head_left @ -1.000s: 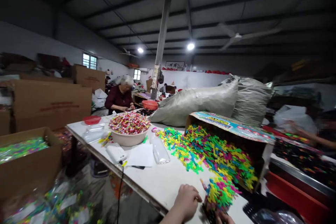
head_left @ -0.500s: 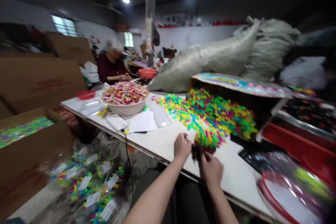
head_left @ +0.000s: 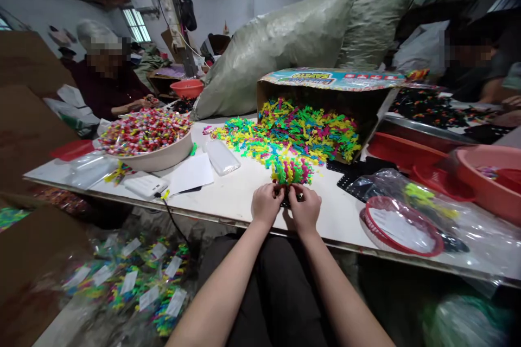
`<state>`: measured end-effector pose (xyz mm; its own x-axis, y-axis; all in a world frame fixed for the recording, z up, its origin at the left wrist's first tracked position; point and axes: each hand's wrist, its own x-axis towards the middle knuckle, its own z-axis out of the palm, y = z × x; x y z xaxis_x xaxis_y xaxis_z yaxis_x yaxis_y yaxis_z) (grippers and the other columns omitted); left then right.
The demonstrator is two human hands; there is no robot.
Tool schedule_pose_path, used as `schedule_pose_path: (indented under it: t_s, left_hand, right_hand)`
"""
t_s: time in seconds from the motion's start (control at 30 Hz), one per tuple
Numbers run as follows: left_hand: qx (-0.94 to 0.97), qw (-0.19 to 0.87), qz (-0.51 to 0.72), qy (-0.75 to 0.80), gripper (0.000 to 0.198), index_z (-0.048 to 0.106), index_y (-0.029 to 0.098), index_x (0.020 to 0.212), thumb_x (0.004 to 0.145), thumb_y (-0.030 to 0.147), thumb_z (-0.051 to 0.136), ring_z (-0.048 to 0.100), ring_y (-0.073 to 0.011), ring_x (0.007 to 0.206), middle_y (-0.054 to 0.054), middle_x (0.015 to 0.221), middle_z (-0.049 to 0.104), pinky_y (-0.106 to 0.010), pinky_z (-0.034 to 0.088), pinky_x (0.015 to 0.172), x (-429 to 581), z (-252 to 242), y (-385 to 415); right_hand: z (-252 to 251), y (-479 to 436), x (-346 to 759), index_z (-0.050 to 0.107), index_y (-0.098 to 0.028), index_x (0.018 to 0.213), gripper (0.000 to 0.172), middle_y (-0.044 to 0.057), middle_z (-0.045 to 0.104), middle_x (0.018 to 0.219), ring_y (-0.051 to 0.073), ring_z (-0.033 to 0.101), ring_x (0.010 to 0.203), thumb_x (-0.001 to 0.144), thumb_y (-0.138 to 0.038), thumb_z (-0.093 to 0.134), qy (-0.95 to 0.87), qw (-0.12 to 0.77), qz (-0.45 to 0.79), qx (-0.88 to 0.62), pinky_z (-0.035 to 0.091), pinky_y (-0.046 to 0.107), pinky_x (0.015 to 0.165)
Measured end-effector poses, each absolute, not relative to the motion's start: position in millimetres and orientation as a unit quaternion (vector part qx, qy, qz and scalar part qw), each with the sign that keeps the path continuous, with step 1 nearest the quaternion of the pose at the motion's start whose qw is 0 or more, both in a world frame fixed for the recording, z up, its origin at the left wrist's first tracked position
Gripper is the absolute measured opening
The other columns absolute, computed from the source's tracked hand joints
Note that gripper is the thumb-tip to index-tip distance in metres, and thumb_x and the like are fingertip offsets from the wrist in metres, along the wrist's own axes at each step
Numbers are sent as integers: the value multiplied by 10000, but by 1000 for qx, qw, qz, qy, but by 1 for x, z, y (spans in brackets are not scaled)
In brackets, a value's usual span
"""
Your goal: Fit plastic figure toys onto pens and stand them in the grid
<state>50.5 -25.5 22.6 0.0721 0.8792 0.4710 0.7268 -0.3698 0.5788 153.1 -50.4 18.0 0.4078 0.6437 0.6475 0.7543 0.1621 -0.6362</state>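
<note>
At the front edge of the white table (head_left: 240, 203), my left hand (head_left: 266, 205) and my right hand (head_left: 304, 208) pinch a small black strip (head_left: 286, 201) from both sides. Rows of yellow, green and pink plastic figures (head_left: 291, 171) stick up at its far side, seemingly attached to it. My fingertips partly cover the strip, so how the figures sit in it is hidden. Just beyond lies a spread pile of the same little figures (head_left: 248, 138), spilling from a cardboard box (head_left: 329, 80) tipped on its side.
Left on the table are a bowl of red and white pieces (head_left: 163, 160), a white power bank (head_left: 145, 185) and paper (head_left: 191, 173). Black perforated sheets (head_left: 354, 176) and a red-rimmed basket (head_left: 402, 227) lie right. Co-workers sit across. Filled bags (head_left: 130, 282) lie on the floor.
The view has tilted down and turned right. My hands have drawn closer together on the black strip, and the rows of figures on it now show more clearly.
</note>
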Motion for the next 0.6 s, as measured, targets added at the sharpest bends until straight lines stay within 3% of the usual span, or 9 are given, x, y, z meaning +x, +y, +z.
schedule_pose_path:
  t_s: [0.27, 0.6]
  left_hand:
    - [735, 157, 330, 572, 182, 623, 211, 875, 797, 316, 496, 571, -170, 732, -42, 813, 643, -236, 352, 587, 55, 19, -20]
    - [677, 347, 416, 499, 161, 612, 150, 793, 754, 282, 527, 570, -130, 662, -30, 745, 643, -201, 384, 569, 51, 3, -4]
  right_hand:
    - [14, -39, 154, 631, -184, 758, 148, 7, 610, 643, 161, 493, 684, 778, -276, 517, -565, 495, -106, -651, 268, 299, 687]
    - [10, -37, 153, 604, -179, 726, 111, -3, 550, 594, 165, 465, 681, 751, -261, 534, -563, 492, -122, -653, 247, 301, 687]
